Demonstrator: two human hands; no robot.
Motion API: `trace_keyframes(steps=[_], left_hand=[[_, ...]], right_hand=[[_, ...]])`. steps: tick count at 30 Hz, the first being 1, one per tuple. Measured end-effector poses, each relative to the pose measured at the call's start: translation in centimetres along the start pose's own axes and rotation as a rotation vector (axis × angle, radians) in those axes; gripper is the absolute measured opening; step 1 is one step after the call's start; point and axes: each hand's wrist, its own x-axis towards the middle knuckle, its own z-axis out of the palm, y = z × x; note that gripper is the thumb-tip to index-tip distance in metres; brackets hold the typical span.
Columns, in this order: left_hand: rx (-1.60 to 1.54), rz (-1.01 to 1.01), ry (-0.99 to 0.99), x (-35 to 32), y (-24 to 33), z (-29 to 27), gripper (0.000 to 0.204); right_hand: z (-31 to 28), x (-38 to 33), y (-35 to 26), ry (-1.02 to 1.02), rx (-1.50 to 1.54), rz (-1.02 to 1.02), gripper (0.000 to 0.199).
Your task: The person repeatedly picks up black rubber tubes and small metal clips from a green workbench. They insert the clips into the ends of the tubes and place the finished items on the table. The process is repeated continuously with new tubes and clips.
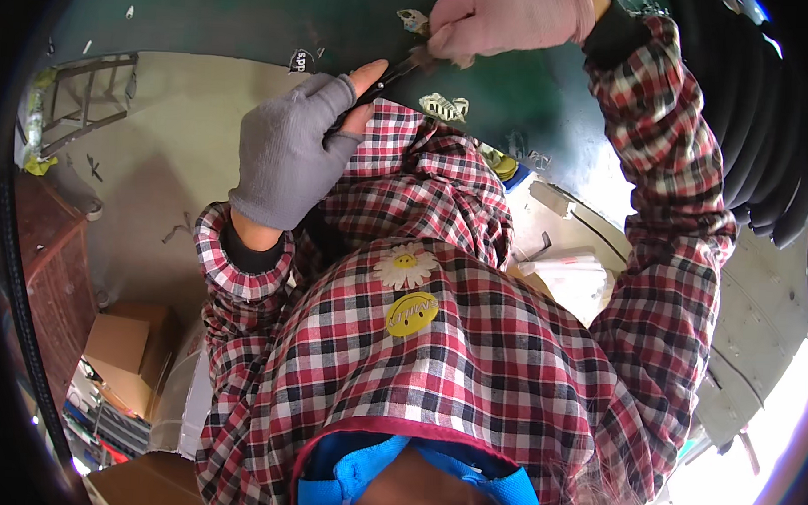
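My left hand (294, 146), in a grey glove with bare fingertips, is closed round a slim dark tool (389, 77). The tool's narrow end points up and to the right; its exact kind does not show. At the top, my right hand (517, 23) wears a pink glove and is closed in a pinch. Its fingertips meet at a small brownish piece (419, 57), right by the tool's tip. What else those fingers grip is hidden. Both hands are above or at the near edge of a dark green table (207, 19).
Torn paper scraps (444, 107) lie on the table. Black ribbed loops (769, 132) are piled at its right end. On the left are a metal frame (87, 99), a reddish-brown cabinet (52, 258) and a cardboard box (120, 345). A white bundle (572, 281) lies lower right.
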Motion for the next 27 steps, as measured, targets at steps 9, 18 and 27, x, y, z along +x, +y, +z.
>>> trace_keyframes(steps=[9, 18, 27], left_hand=[[-0.461, -0.340, 0.019, -6.7, -1.9, -6.6, 0.031], [-0.954, 0.368, -0.259, -6.7, 6.5, -26.4, 0.042], [-0.863, 0.397, 0.121, 10.3, 7.8, -20.3, 0.069]], right_hand=[[5.7, -3.2, 4.4, 1.162, -0.503, 0.381, 0.021], [19.7, 4.2, -8.2, 1.252, -0.213, -0.844, 0.069], [16.9, -16.6, -4.2, 1.559, -0.287, -0.126, 0.038]])
